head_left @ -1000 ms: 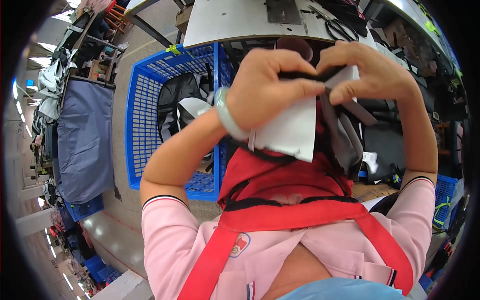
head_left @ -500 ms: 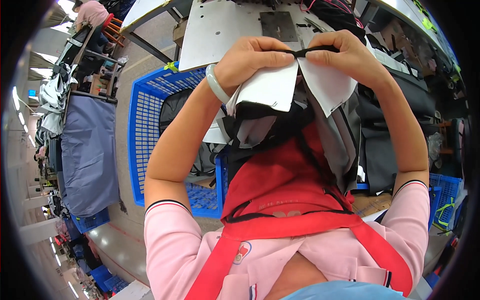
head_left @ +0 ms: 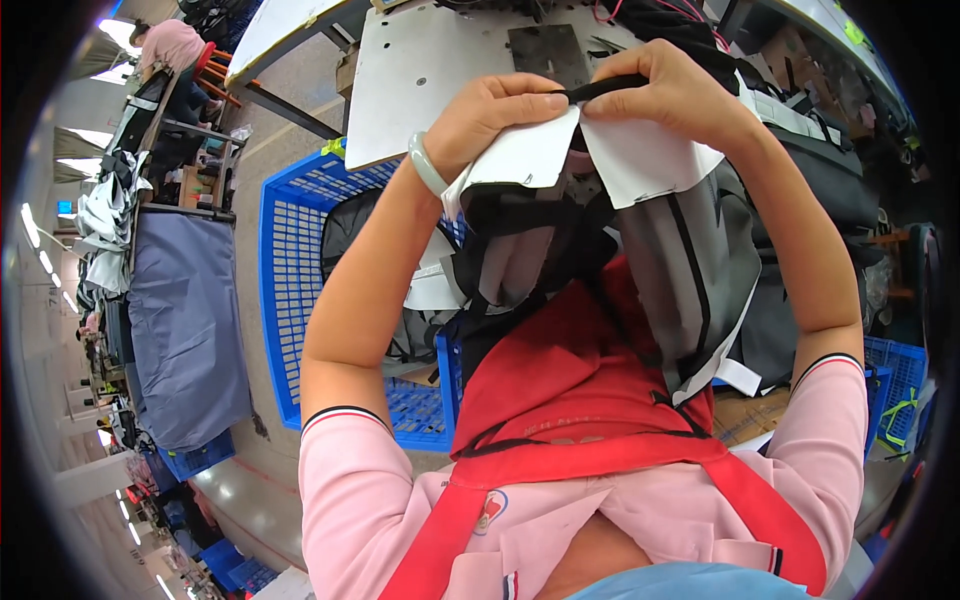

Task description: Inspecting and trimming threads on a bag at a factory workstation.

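Observation:
My left hand point(head_left: 490, 118) and my right hand point(head_left: 680, 92) are close together over the near edge of a white work table. Each pinches a black fabric strip point(head_left: 612, 88) between thumb and fingers. The strip runs along the top edge of a partly sewn fabric piece, which looks like a bag part. Its white panels point(head_left: 645, 165) hang under both hands, with a gap between them. Lower down, a grey panel point(head_left: 668, 275) with a black line along it drops over my red apron point(head_left: 560, 390). Folds hide the rest of the piece.
The white table point(head_left: 425, 90) bears a dark metal plate point(head_left: 548, 55). At left stands a blue crate point(head_left: 285, 300) with grey and black fabric pieces inside. Dark fabric pieces point(head_left: 815, 190) are piled at right. A person point(head_left: 170, 50) sits at the far left.
My right hand has risen slightly and moved a little left, and its stretch of strip tilts up. The grey panel has swung out wider at the lower right.

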`<state>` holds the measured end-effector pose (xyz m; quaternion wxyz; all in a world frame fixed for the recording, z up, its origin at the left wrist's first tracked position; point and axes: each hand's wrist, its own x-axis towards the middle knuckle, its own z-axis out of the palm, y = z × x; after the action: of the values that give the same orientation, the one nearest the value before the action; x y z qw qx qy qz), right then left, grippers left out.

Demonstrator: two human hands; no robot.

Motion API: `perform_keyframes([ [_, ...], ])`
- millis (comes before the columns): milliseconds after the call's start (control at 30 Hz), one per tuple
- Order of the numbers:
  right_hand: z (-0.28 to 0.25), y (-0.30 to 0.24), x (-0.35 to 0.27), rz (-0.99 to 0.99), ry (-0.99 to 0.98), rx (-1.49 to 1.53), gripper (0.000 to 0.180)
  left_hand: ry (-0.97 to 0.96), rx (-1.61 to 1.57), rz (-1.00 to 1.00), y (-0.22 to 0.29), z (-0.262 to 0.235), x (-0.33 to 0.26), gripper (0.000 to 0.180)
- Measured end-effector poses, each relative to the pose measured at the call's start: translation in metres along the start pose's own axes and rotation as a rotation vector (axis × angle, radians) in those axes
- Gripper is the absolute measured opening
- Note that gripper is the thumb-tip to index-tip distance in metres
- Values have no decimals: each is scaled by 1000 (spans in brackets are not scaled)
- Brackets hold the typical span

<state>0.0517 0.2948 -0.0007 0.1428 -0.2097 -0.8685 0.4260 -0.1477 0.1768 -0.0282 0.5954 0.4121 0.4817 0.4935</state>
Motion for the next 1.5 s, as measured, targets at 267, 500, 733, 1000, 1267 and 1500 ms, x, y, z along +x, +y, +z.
perform_keyframes([
  [267, 7, 1, -17, 68, -107, -17, 21, -144, 239, -121, -1, 4, -10, 26],
  [500, 30, 48, -35, 32, -126, 79, 45, -56, -114, -174, -45, 16, -32, 26],
  [733, -20, 105, -17, 144, 428, -723, 33, 60, 44, -101, -54, 18, -42, 30],
  [1000, -34, 130, -5, 144, 386, -658, 23, 88, 66, -97, -57, 24, -47, 33],
  [1267, 45, -9, -140, 309, -75, 843, 45, 246, 120, -81, -62, 25, -57, 35],
  [1500, 102, -4, -183, 508, -186, 828, 55, 175, 39, -20, -63, 33, -57, 30],
])
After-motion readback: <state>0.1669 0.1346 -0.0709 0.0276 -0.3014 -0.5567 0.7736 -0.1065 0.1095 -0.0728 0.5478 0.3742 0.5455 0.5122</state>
